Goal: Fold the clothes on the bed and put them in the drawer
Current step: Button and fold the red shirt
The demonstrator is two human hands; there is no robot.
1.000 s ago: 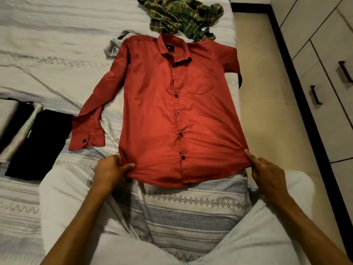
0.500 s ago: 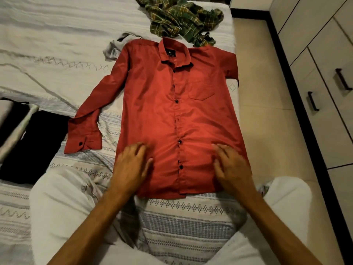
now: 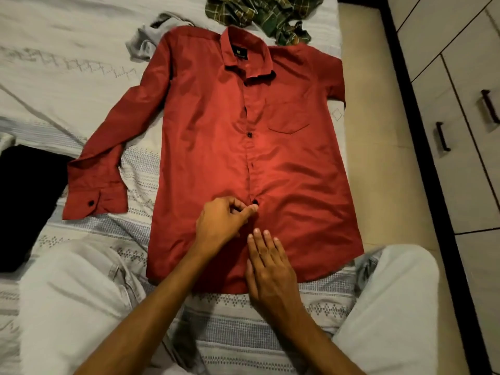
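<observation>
My left hand pinches the placket of the red shirt spread flat on the bed; my right hand rests open at six o'clock. Light, limp, slippery cloth, I judge: best taken at shoulders or hem.

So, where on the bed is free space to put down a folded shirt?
The largest bare patch of bedsheet lies at the far left, beyond the red shirt sleeve and beside the grey garment. It is crowded at the far edge with the green plaid shirt, at the left with the black garment, and near the hem, where both hands work.
</observation>
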